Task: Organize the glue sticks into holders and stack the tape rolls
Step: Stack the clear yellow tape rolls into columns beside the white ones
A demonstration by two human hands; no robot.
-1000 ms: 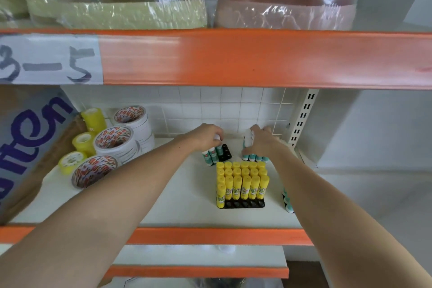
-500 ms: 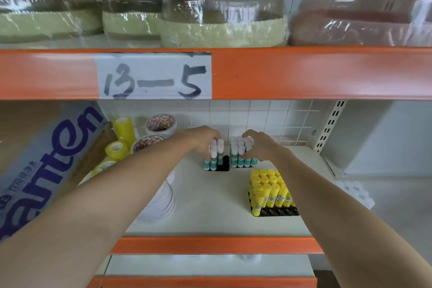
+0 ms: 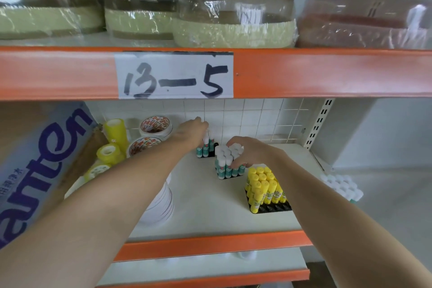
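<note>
On the white shelf (image 3: 210, 208), my left hand (image 3: 192, 130) reaches to the back and grips the white caps of green glue sticks (image 3: 205, 148) standing in a black holder (image 3: 211, 154). My right hand (image 3: 249, 151) curls around a block of green glue sticks (image 3: 225, 166) in a second holder, nearer the front. To the right, yellow glue sticks (image 3: 263, 187) fill a third black holder (image 3: 274, 208). Printed tape rolls (image 3: 155, 126) and yellow tape rolls (image 3: 115, 132) sit at the back left. A white tape stack (image 3: 161, 206) shows under my left forearm.
A large carton with blue lettering (image 3: 39, 170) fills the shelf's left side. More white-capped glue sticks (image 3: 341, 186) lie beyond the shelf's right edge. The orange beam labelled 13-5 (image 3: 174, 75) hangs overhead, with wrapped baskets (image 3: 233, 23) above it. A perforated upright (image 3: 320, 121) stands at right.
My right hand has drawn its block of green glue sticks forward, away from the left holder. The view has shifted, so the shelf contents sit further right.
</note>
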